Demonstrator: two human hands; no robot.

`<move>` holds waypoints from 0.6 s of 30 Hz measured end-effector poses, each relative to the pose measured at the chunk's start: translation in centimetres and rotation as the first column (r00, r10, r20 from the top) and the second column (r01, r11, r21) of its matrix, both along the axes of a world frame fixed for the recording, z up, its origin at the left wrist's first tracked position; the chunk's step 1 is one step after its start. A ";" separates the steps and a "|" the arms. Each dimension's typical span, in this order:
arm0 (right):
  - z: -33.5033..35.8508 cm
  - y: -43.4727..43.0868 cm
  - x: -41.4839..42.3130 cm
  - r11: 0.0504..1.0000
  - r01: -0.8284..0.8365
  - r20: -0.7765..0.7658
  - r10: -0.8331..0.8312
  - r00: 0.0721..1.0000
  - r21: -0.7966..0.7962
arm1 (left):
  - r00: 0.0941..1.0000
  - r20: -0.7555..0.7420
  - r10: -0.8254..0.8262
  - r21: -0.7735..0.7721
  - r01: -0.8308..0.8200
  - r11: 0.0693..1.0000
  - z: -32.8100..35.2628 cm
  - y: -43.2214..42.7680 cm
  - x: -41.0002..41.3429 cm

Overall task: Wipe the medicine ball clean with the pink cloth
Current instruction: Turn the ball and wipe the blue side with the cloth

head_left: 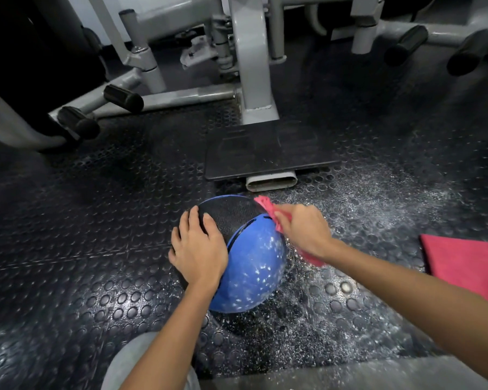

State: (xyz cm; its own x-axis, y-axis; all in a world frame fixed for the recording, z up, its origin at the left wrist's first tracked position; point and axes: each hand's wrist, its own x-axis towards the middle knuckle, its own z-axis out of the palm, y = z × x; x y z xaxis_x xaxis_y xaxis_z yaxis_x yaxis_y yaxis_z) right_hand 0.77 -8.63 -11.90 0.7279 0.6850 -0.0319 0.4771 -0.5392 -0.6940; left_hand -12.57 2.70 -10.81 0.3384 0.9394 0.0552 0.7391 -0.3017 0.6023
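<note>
Blue rubber flecked with white caught the eye first. The ball (254, 249) sat on the studded floor (96, 249), black half turned away from the person and blue half toward them.

The left hand (199, 249) lay flat over the ball's left side, fingers spread and fairly straight. Its grip was apart, bracing rather than clutching. The right hand (304, 232) was at the ball's upper right edge, its grip clamped on the cloth (266, 205). A pink bunch poked out past the knuckles against the ball's far rim, and a tail hung under the wrist.

White specks (262, 267) covered the near blue half, so I judged the wiping far from finished. The same white grit was scattered over the floor right of the ball. A second cloth (462, 263) lay flat well to the ball's right, and a dark plate (265, 153) stood beyond the ball.

Several things looked likely to go wrong:
- **Rolling:** only a flat palm steadied the ball, so a hard stroke from the right might roll it out from under that hand.
- **Smearing:** the cloth was bunched and little of it met the rubber, which could smear the specks rather than lift them.
- **Picking up grit:** the hanging tail might drag through the floor grit and carry it back onto the ball.
- **Dirtying cleaned rubber:** turning the ball to reach its underside would press wiped rubber into that dirty floor.
</note>
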 end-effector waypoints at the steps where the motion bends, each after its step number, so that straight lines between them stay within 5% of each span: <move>1: -0.2 -0.1 0.2 1.000 0.009 -0.010 -0.009 1.000 -0.015 | 1.000 -0.002 0.001 0.011 -0.001 1.000 -0.1 -0.2 -0.1; 8: 1.3 0.0 -4.0 0.938 -0.253 0.433 0.132 0.892 0.236 | 1.000 0.006 -0.019 0.073 0.019 0.997 -0.6 -0.4 -0.5; 11: 1.3 0.0 -1.4 0.978 -0.069 0.030 0.065 0.997 0.197 | 1.000 0.004 -0.022 0.088 0.021 0.996 -0.6 -0.9 -0.7; 13: 1.5 -0.1 -0.3 0.993 0.005 -0.050 0.001 0.999 0.121 | 0.999 -0.010 -0.034 0.112 0.035 0.993 -0.7 -1.4 -0.7; 18: 2.2 0.6 -4.4 0.929 -0.271 0.488 0.120 0.865 0.252 | 0.999 0.000 -0.053 0.147 0.053 0.988 -1.2 -1.6 -1.2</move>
State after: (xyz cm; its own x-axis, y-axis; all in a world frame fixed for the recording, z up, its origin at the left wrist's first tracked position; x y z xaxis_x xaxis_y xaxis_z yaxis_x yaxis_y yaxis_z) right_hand -3.62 -8.06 -9.65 0.4572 0.7351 0.5006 0.8521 -0.2009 -0.4832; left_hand -13.76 1.07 -12.00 0.3870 0.9017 0.1926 0.7177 -0.4258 0.5510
